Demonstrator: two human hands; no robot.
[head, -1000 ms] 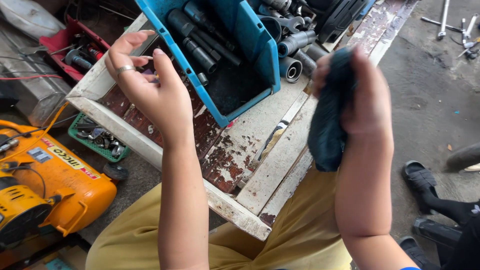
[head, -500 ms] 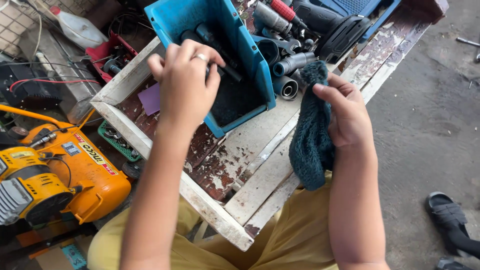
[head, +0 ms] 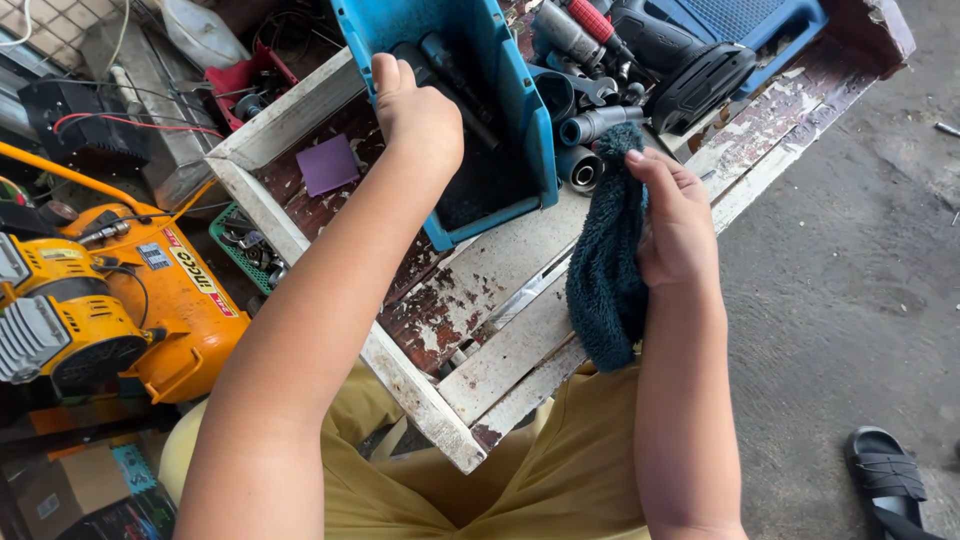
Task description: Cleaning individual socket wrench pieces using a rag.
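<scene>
**One head camera, looking steeply down**

A single view — worn on the person's head, tilted down over the lap and forearms. It sits close: both arms run from the bottom edge up to the left hand (head: 418,112) and right hand (head: 675,222) near mid-frame. The worn wooden table (head: 500,290) crosses the picture diagonally, its far end cut by the top edge. Floor shows either side — concrete on the right, an orange machine (head: 120,290) on the left. No second view overlaps it.

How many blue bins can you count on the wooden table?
2: one blue bin under the left hand, another blue bin at the table's far end. More may lie out of frame.
</scene>
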